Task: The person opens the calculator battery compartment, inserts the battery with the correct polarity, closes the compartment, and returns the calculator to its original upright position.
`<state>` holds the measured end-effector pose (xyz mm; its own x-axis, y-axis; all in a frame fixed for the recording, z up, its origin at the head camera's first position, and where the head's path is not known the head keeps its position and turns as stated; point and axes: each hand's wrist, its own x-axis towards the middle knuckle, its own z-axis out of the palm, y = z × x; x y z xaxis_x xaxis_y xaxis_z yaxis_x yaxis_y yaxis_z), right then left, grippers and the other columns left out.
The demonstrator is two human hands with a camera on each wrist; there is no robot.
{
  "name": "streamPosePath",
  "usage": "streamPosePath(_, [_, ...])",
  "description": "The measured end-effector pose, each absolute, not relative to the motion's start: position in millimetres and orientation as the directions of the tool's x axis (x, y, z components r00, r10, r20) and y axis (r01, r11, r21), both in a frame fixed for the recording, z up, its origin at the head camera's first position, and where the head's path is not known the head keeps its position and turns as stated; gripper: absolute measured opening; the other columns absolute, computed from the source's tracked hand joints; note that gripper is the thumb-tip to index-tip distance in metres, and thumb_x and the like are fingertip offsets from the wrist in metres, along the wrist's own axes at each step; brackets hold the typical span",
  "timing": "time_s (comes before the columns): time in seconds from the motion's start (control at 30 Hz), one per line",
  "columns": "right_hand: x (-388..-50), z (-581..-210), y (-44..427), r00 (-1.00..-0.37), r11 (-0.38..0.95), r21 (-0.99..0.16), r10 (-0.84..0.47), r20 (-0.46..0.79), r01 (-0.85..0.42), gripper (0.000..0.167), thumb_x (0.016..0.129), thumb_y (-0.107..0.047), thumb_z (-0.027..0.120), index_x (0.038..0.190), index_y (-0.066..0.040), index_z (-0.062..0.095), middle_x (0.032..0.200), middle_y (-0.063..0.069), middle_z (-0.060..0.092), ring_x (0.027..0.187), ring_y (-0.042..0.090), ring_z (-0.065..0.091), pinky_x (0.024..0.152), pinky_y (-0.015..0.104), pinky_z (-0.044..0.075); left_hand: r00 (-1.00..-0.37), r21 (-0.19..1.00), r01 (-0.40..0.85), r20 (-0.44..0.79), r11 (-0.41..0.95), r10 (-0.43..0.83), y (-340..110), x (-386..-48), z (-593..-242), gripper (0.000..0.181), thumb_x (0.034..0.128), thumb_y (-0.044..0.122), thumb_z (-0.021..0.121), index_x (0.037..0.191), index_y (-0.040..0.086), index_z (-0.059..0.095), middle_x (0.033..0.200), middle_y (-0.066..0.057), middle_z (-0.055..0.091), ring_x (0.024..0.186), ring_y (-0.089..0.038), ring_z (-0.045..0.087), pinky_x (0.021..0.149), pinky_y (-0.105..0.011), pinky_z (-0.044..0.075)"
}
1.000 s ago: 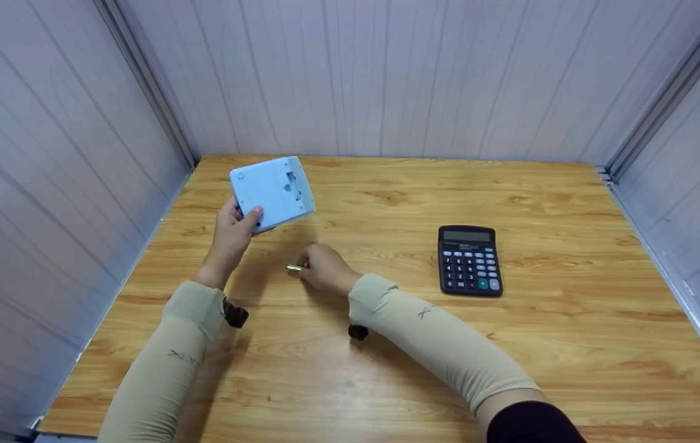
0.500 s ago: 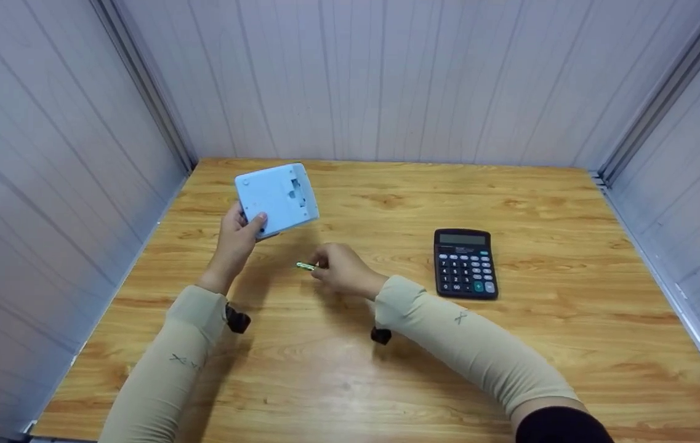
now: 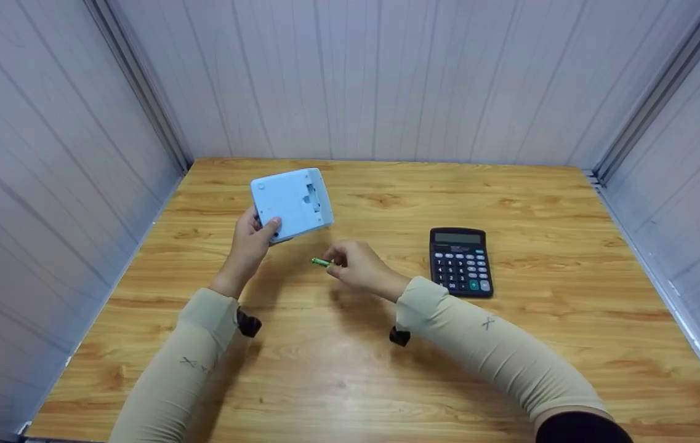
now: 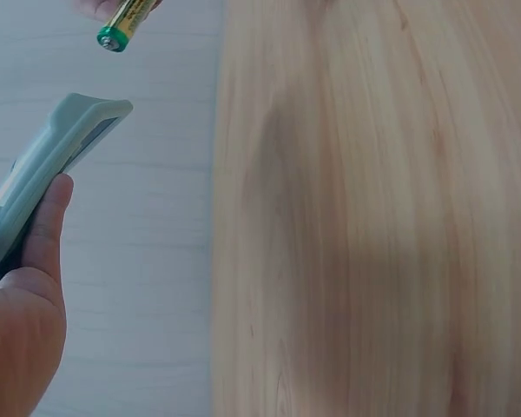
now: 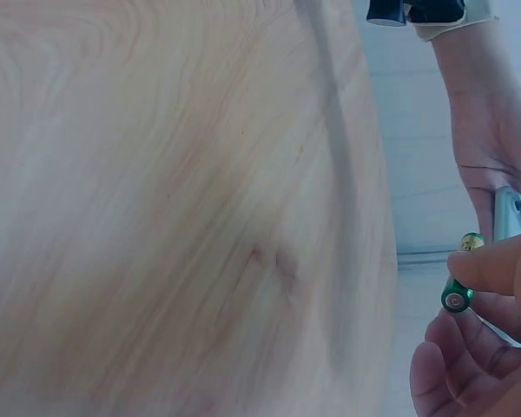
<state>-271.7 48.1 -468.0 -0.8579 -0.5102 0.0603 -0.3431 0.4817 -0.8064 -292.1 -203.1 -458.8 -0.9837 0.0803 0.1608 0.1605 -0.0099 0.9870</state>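
Observation:
My left hand [image 3: 251, 243] grips a light blue calculator [image 3: 285, 203] by its near left corner, thumb on its back. That back faces me, and an uncovered battery compartment [image 3: 313, 198] shows near its right edge. Just to the right and nearer, my right hand [image 3: 359, 264] pinches a green and gold battery [image 3: 321, 262] between thumb and fingers. One end of the battery [image 4: 115, 36] points towards the calculator [image 4: 61, 156] in the left wrist view, apart from it. In the right wrist view the thumb lies across the battery [image 5: 457, 295].
A black calculator [image 3: 460, 261] lies face up on the wooden table [image 3: 540, 246], to the right of my right hand. Pale panelled walls [image 3: 350, 80] stand behind and at both sides of the table.
Both hands have shifted to the right in the head view, the calculator and battery with them. The battery has turned in the right fingers, showing more green. The black calculator stays on the table.

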Motion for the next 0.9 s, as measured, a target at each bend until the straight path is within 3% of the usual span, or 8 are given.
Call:
streamPosePath(0.3, [-266.7, -457.2, 66.7, -0.865, 0.48, -0.81, -0.497, 0.065, -0.336, 0.012, 0.102, -0.004, 0.07, 0.111, 0.001, 0.076, 0.094, 0.006, 0.069, 0.082, 0.012, 0.057, 0.072, 0.024, 0.049, -0.981, 0.987, 0.155, 0.159, -0.045, 0.115, -188.5, -292.0, -462.7, 0.046, 0.1153, 0.005, 0.047, 0.161, 0.002, 0.042, 0.156, -0.022, 0.059, 0.136, -0.03, 0.067, 0.103, -0.034, 0.063])
streamPosePath(0.73, [-261.9, -446.9, 91.7, -0.881, 0.418, -0.855, -0.465, 0.089, -0.306, 0.014, 0.104, -0.005, 0.069, 0.114, 0.002, 0.074, 0.099, 0.008, 0.068, 0.087, 0.015, 0.058, 0.075, 0.025, 0.05, -0.979, 0.987, 0.137, 0.149, -0.088, 0.136, -171.8, -289.4, -465.3, 0.048, 0.1151, 0.005, 0.048, 0.162, 0.003, 0.04, 0.158, -0.021, 0.059, 0.139, -0.033, 0.065, 0.106, -0.036, 0.062])
streamPosePath(0.9, [-260.0, -447.0, 105.4, -0.895, 0.419, -0.857, -0.434, 0.102, -0.301, 0.013, 0.102, -0.005, 0.071, 0.112, 0.001, 0.075, 0.096, 0.007, 0.07, 0.084, 0.014, 0.059, 0.073, 0.023, 0.051, -0.979, 0.988, 0.132, 0.143, -0.083, 0.143, -160.4, -288.8, -466.4, 0.047, 0.1144, 0.004, 0.048, 0.16, -0.001, 0.041, 0.155, -0.026, 0.059, 0.136, -0.033, 0.067, 0.103, -0.034, 0.063])
